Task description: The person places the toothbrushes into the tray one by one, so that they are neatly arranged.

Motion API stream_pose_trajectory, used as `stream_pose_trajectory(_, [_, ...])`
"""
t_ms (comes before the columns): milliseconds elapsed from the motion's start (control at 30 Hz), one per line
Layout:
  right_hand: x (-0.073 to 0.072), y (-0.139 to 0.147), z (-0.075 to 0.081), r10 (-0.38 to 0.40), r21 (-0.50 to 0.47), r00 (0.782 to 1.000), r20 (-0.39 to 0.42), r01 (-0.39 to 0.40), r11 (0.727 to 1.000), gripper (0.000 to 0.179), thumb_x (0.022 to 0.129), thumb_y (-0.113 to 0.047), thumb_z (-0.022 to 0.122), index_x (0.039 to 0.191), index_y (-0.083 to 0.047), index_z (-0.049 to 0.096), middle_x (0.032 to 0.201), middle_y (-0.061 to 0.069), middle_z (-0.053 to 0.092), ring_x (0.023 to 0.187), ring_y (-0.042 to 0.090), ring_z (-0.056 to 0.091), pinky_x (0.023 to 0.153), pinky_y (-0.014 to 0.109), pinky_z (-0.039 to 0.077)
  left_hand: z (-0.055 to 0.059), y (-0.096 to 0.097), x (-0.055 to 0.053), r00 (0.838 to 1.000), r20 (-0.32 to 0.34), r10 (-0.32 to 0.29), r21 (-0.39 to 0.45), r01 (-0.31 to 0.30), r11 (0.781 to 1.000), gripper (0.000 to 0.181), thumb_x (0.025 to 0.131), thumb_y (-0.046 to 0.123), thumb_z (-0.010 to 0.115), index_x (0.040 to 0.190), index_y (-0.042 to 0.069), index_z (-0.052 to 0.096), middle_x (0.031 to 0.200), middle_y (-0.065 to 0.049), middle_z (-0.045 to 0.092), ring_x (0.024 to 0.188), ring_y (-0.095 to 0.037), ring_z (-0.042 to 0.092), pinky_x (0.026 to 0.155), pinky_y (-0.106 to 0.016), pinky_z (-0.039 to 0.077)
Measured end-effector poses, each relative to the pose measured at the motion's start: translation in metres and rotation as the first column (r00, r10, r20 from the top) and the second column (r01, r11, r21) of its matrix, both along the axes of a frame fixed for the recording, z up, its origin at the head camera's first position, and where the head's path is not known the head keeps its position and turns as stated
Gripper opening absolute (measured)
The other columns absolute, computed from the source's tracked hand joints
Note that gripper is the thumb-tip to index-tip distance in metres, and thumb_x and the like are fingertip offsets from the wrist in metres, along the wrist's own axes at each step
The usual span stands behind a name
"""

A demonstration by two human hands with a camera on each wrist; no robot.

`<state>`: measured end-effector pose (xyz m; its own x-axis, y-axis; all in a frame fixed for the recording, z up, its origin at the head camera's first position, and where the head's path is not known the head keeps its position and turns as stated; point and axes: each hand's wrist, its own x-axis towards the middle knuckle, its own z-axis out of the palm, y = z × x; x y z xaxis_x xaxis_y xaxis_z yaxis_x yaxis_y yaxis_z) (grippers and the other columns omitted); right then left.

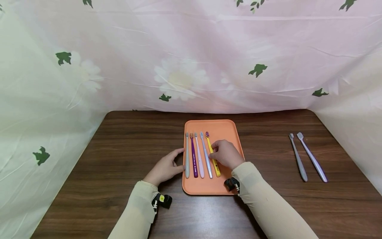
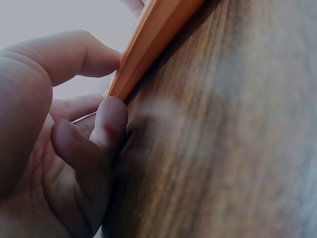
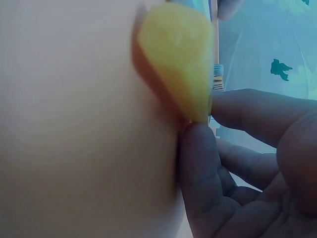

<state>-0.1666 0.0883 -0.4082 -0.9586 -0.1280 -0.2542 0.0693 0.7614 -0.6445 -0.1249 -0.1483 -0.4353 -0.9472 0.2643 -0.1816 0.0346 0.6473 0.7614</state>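
In the head view an orange tray (image 1: pixel 226 127) lies on the table with a row of toothbrushes on it. My right hand (image 1: pixel 227 153) pinches the yellow toothbrush (image 1: pixel 217 169), the rightmost in the row; its handle end (image 3: pixel 176 54) shows large in the right wrist view. On the tray's left side, my left hand (image 1: pixel 167 167) touches the rim with thumb and fingertips, its fingers loosely bent. Closest to that hand is a grey-green toothbrush (image 1: pixel 187 159). Between it and the yellow one lie a purple toothbrush (image 1: pixel 194 159), a pink toothbrush (image 1: pixel 199 159) and a pale blue toothbrush (image 1: pixel 206 157).
Off the tray, a grey toothbrush (image 1: pixel 298 159) and a lavender toothbrush (image 1: pixel 313 159) lie side by side on the right of the brown wooden table (image 1: pixel 134 142). A floral cloth (image 1: pixel 191 49) hangs behind the table and along both sides.
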Motion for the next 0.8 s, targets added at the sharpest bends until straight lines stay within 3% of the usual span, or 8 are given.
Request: stream_pose_trajectory(800, [0.0069,0.0076,0.0019,0.007,-0.014,0.999,-0.04,-0.008,1.0,0.031,0.079,-0.023,0.075,0.103,-0.005,0.066,0.083,0.004,0.059,0.072,0.017,0.052,0.059,0.027,0.043,-0.0011,0.0002,0.0001,1.0,0.002,0.004,-0.002,-0.004,1.0,0.069,0.083,0.032,0.069,0.143,0.027,0.036,0.069,-0.002,0.055,0.058,-0.016,0.054,0.053,-0.033,0.046])
